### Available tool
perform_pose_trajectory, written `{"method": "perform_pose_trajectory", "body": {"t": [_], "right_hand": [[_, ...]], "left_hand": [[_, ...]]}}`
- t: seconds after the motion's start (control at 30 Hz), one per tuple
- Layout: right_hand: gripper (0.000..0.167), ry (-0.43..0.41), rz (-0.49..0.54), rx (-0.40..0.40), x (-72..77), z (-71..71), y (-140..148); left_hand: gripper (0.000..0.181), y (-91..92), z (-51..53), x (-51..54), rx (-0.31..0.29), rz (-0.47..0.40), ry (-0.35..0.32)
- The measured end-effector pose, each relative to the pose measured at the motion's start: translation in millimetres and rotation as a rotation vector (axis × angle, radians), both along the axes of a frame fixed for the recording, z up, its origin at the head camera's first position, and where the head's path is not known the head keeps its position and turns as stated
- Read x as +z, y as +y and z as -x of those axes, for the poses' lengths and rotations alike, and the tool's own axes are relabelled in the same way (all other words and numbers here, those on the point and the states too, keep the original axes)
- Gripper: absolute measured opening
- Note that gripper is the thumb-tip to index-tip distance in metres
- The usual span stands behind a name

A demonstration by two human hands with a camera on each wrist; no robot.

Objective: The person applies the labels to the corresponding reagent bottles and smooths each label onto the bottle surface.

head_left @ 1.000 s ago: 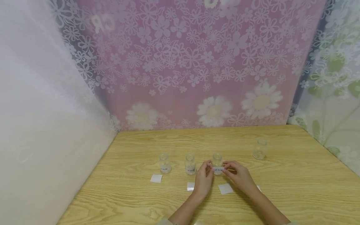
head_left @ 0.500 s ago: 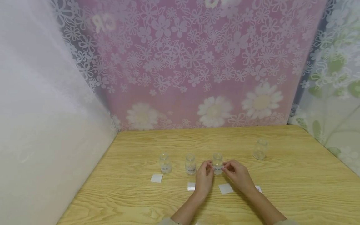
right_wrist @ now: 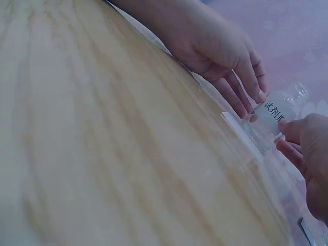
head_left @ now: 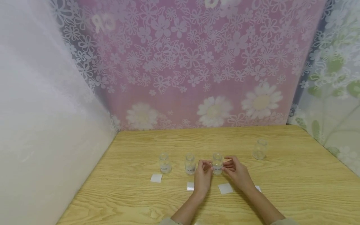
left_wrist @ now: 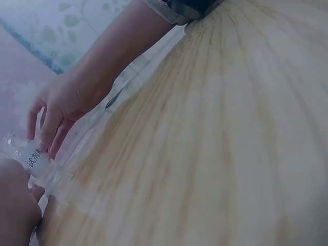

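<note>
A small glass bottle [head_left: 217,158] stands upright with a white printed label [right_wrist: 271,110] across its front. My left hand [head_left: 202,178] holds the bottle's left side, its thumb on the label's left end. My right hand [head_left: 239,176] is at the other side, thumb at the label's right end and fingers curled beside the glass. Between them the label lies against the glass. In the left wrist view my right hand [left_wrist: 69,100] reaches from above and my left hand [left_wrist: 15,202] is at lower left. The bottle's back is hidden.
Two labelled bottles [head_left: 190,161] [head_left: 164,161] stand to the left on the wooden table [head_left: 126,200]; an unlabelled one [head_left: 260,150] is at back right. White paper pieces [head_left: 156,178] [head_left: 190,186] [head_left: 225,188] lie in front, another partly behind my right wrist.
The label, held flat across the bottle's front a second ago, now follows the glass. My right fingers have shifted slightly upward and around the side; my left hand has moved slightly left.
</note>
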State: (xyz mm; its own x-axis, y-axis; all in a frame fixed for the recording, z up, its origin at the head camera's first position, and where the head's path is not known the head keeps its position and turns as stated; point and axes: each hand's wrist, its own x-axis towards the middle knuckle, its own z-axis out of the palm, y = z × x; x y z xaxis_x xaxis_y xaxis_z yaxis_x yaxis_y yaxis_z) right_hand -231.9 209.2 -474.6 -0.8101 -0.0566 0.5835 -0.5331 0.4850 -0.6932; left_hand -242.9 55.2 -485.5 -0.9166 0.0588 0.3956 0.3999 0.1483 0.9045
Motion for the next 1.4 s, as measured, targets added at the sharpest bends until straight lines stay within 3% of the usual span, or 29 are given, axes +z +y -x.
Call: {"method": "perform_pose_trajectory", "body": {"t": [0.17,0.33,0.5,0.7,0.83,0.97,1.07,1.2,1.3,1.4], "right_hand": [[0.047,-0.134,0.006,0.041,-3.0,4.3,-3],[0.058,-0.239,-0.046,-0.009,-2.5,7.4,-10],[0.049,-0.169,-0.076,-0.023,-0.1,6.5,-10],[0.039,0.025,-0.125,0.04,-1.3,7.5,0],[0.034,0.077,-0.097,0.082,-2.6,8.5,5],[0.029,0.045,-0.049,0.105,-1.9,7.6,8],[0.029,-0.052,-0.024,0.103,-1.1,6.5,6],[0.039,-0.19,-0.032,0.032,-1.4,5.4,0],[0.043,-0.199,-0.049,-0.029,-1.5,4.7,-6],[0.037,-0.162,-0.049,-0.053,-0.6,4.1,-8]], "left_hand": [[0.032,-1.0,1.8,-2.4,-0.02,0.002,0.016],[0.034,-1.2,3.4,-1.8,-0.025,0.037,0.032],[0.034,-1.3,4.4,-0.7,-0.016,0.048,0.039],[0.032,-2.6,3.8,0.4,-0.039,0.03,0.019],[0.031,-3.9,3.6,0.9,-0.06,0.011,0.004],[0.03,-4.3,4.1,0.5,-0.074,-0.008,-0.013],[0.029,-4.1,4.6,-0.3,-0.079,-0.016,-0.026],[0.029,-4.3,3.8,-0.6,-0.084,-0.023,-0.042],[0.028,-4.4,0.4,3.6,-0.078,-0.033,-0.036],[0.027,-3.5,1.0,4.6,-0.071,-0.04,-0.036]]}}
